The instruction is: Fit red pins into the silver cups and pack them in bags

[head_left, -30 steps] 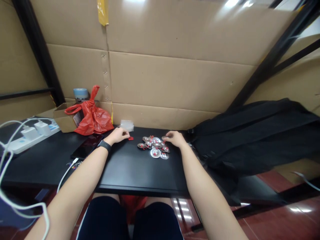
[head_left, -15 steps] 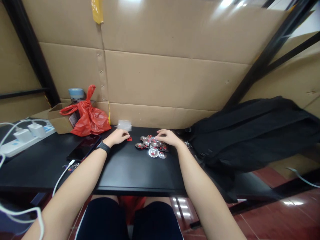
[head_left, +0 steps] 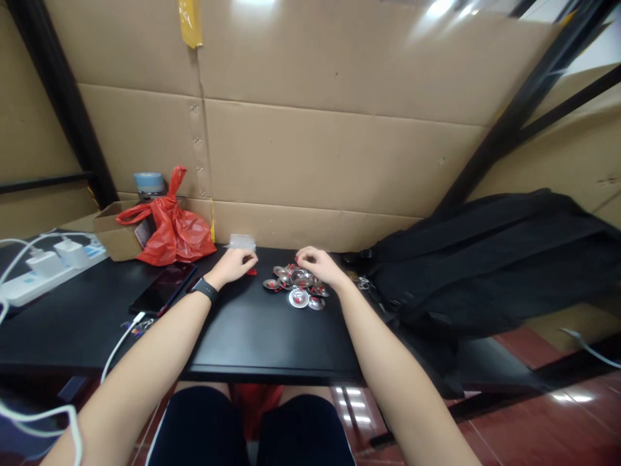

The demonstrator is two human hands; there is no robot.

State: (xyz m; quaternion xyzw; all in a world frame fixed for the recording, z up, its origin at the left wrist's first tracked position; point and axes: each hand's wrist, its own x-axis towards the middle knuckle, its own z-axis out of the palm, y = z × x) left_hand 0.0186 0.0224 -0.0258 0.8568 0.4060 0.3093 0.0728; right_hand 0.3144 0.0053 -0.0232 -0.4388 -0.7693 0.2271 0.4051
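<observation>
A heap of several small shiny metal discs with red centres (head_left: 297,287) lies on the black table (head_left: 252,336). My right hand (head_left: 317,264) rests on the far side of the heap, fingers curled onto the discs. My left hand (head_left: 236,263), a black band on its wrist, sits just left of the heap with fingers closed beside a small red piece (head_left: 251,272). What either hand holds is too small to make out.
A red plastic bag (head_left: 169,226) and a cardboard box (head_left: 114,236) stand at the back left, with a power strip (head_left: 43,268) and white cables. A dark phone (head_left: 162,288) lies left of my arm. A black bag (head_left: 485,259) fills the right side. Cardboard walls rise behind.
My right hand has slid left across the top of the disc heap. My left hand has shifted slightly up and right, staying by the red piece.
</observation>
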